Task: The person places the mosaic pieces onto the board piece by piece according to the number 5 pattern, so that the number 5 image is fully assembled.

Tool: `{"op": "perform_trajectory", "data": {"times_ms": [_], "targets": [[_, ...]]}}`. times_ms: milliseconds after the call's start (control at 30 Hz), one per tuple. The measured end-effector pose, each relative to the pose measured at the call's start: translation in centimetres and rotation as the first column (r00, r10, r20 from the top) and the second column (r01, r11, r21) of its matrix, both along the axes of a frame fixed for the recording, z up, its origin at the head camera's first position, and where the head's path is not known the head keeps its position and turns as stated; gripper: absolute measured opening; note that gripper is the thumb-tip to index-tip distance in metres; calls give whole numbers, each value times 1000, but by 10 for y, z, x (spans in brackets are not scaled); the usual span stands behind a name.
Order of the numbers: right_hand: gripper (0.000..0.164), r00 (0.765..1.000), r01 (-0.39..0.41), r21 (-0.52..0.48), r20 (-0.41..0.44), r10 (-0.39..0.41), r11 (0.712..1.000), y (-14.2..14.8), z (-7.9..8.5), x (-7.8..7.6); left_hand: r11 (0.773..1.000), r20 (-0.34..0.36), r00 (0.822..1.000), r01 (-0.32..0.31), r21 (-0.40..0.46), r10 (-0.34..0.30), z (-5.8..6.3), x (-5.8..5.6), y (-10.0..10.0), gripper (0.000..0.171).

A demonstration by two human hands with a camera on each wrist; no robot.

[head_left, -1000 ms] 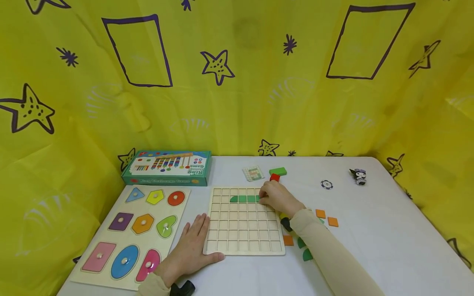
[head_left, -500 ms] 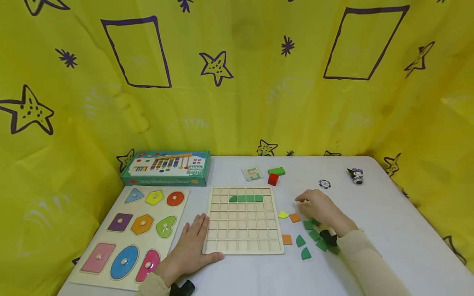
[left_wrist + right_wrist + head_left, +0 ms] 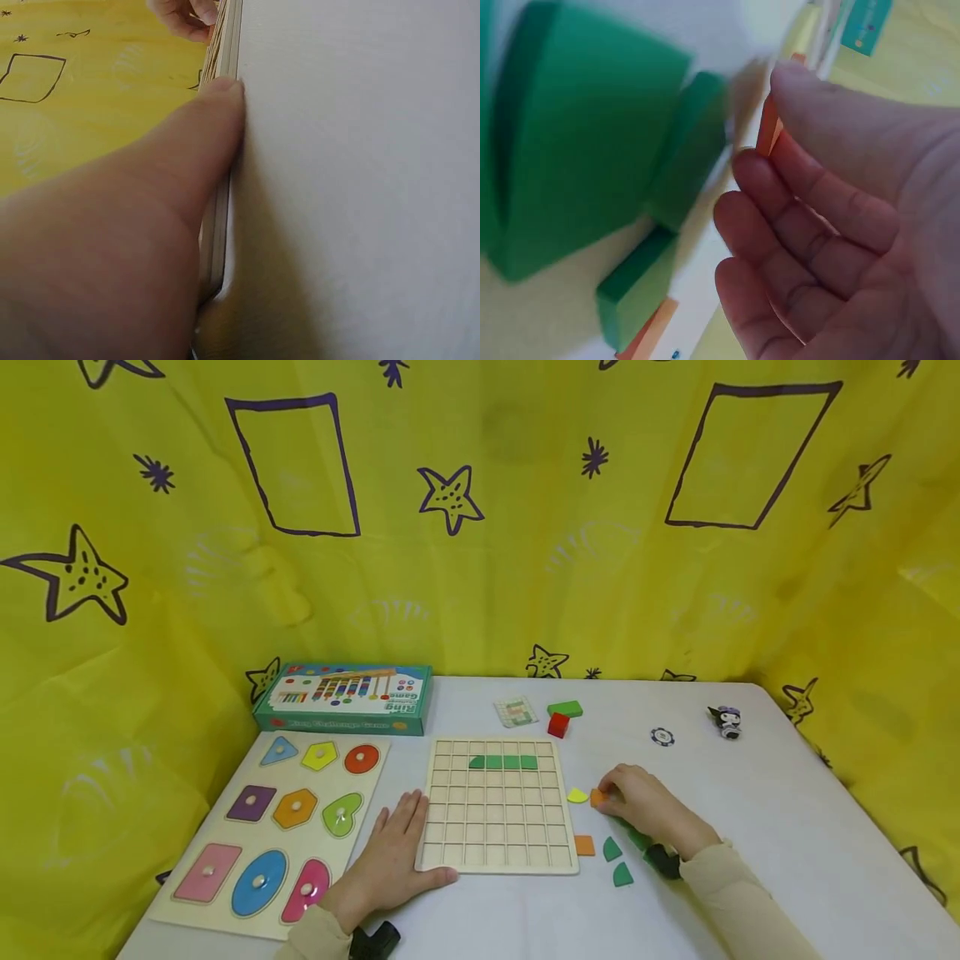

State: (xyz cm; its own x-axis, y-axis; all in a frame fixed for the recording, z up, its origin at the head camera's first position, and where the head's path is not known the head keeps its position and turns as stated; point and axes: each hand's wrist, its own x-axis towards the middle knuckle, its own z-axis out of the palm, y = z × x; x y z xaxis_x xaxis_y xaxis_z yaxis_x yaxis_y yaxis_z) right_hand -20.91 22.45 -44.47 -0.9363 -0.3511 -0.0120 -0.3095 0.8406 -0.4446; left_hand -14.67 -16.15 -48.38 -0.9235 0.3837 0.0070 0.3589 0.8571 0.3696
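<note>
**White-covered table [image 3: 780, 810] before a yellow printed curtain [image 3: 510, 585]: right hand [image 3: 647, 800] pinches an orange tile [image 3: 597, 798] beside a wooden grid board [image 3: 495, 814]**

The orange tile sits between the thumb and index finger of the right hand, off the board's right edge; whether it also touches the table cannot be told. The other fingers curl loosely below. Left hand [image 3: 393, 858] lies flat with its fingers extended along the board's left edge and its thumb at the near left corner.

Four green tiles [image 3: 512, 762] form a row on the board, second from its far edge; the leftmost has a rounded corner, the others are square. Between the board's right edge and the right hand lies a yellow quarter-round tile [image 3: 577, 795]. An orange square [image 3: 585, 845] is at the board's right edge, towards its near corner, with two green quarter-rounds [image 3: 622, 874] just right of it. More green pieces [image 3: 637, 837] are partly hidden beneath the right wrist.

Towards the table's far edge are a pattern card [image 3: 515, 712], a bright green block [image 3: 565, 708] with a red cube [image 3: 558, 725] just beside it, and a black-and-white chip [image 3: 662, 737]. A small figurine [image 3: 725, 722] stands near the far right corner. A Ring Challenge Game box [image 3: 341, 697] occupies the far left corner, and a knobbed shape puzzle [image 3: 292, 777] runs along the left edge.
</note>
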Motion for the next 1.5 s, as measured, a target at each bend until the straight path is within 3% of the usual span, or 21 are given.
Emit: {"op": "perform_trajectory", "data": {"times_ms": [133, 333, 667, 800, 1000, 1300, 1500], "targets": [[26, 999, 39, -69, -15, -40, 997, -7, 2, 1, 1000, 0, 1000, -1, -1, 1, -1, 1, 0, 116], [28, 996, -9, -114, -93, -1, 993, -28, 3, -1, 1000, 9, 1000, -8, -8, 8, -2, 1, 0, 116], [21, 992, -112, -163, -81, 100, 980, -106, 4, -21, 1000, 17, 1000, -9, -29, 9, 0, -1, 0, 117], [12, 985, -149, -130, -101, 136, 980, -134, 5, -32, 1000, 14, 1000, 0, -12, 1, 1, 0, 1, 116], [11, 973, -203, -67, -122, 194, 977, -157, 2, -43, 1000, 26, 1000, 0, -20, 0, 2, -1, 1, 115], [10, 953, -238, 28, -185, 239, 971, -168, -1, -45, 1000, 24, 1000, -8, -26, 9, 3, -1, 2, 115], [4, 951, -257, 30, -170, 259, 966, -167, 2, -38, 999, 30, 999, -14, -42, 15, 1, -1, 2, 116]]}}
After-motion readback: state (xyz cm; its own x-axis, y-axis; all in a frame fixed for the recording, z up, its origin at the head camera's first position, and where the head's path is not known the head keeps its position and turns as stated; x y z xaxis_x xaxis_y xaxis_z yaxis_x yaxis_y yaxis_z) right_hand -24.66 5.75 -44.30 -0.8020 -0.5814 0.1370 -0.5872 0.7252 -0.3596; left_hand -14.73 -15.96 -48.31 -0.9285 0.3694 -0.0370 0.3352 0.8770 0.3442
